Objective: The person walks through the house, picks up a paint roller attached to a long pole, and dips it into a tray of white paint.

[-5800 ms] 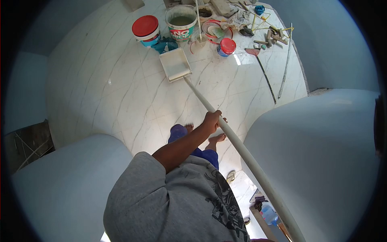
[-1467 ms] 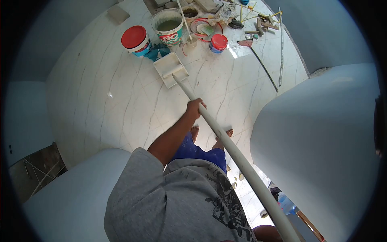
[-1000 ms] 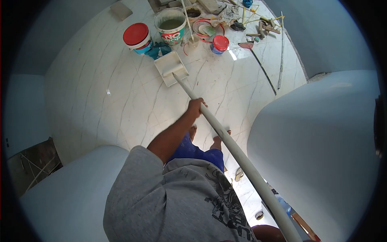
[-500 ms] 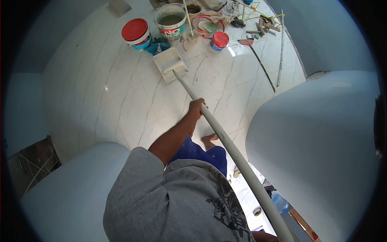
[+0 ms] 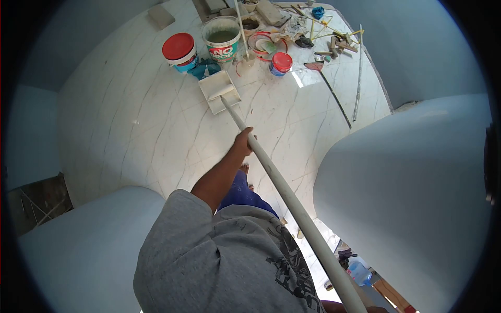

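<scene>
My left hand is wrapped round the long pale pole of a paint roller, partway along it. The roller head rests in a white paint tray on the floor. At the bottom edge of the view, a small part of my right hand shows closed round the near end of the pole; most of it is cut off. Behind the tray stand a red-lidded bucket and an open bucket of greyish liquid. A teal cloth or bag lies between them and the tray.
A small red-lidded tub, a long-handled scraper-like tool, a metal rod and wood scraps lie ahead on the marble-patterned floor. Blue-grey walls curve in on both sides. A clear blue bottle stands behind right.
The buckets, tray and floor items sit slightly lower in view. My left hand and the pole have shifted a little left, and my feet have moved. The roller stays in the tray.
</scene>
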Available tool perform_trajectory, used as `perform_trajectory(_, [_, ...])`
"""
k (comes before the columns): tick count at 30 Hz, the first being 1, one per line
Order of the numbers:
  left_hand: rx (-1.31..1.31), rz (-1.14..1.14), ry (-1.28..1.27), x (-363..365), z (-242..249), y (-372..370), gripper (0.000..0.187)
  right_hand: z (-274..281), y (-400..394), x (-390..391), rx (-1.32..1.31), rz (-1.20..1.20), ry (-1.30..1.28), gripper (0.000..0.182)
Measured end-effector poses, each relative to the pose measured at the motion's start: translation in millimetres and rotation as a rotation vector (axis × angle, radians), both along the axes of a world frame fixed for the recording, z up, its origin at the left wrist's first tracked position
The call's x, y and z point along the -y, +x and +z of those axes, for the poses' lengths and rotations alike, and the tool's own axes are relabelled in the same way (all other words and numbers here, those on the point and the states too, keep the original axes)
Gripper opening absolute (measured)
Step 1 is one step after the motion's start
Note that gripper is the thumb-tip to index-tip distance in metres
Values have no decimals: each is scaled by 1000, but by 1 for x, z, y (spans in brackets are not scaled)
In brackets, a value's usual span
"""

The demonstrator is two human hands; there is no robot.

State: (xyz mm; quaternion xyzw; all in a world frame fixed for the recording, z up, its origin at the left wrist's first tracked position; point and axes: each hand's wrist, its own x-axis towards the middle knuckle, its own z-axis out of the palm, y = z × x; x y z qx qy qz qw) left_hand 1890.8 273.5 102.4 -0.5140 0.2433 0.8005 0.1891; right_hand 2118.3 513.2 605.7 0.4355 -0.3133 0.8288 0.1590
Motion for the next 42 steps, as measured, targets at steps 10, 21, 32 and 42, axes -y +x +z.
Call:
perform_trajectory(10, [-156, 8, -151, -15, -33, 22, 27, -39, 101, -17, 364, -788, -22, 19])
perform_trajectory(21, [-155, -165, -162, -10, -26, 41, 34, -62, 152, -13, 507, -960, 51, 24])
perform_trajectory(32, [-65, -262, -215, -6, -39, 41, 33, -49, 142, -8, 683, -916, 82, 26])
perform_trajectory(42, [2, -484, -279, -1, -15, 27, 24, -22, 128, 18, 657, -968, -33, 41])
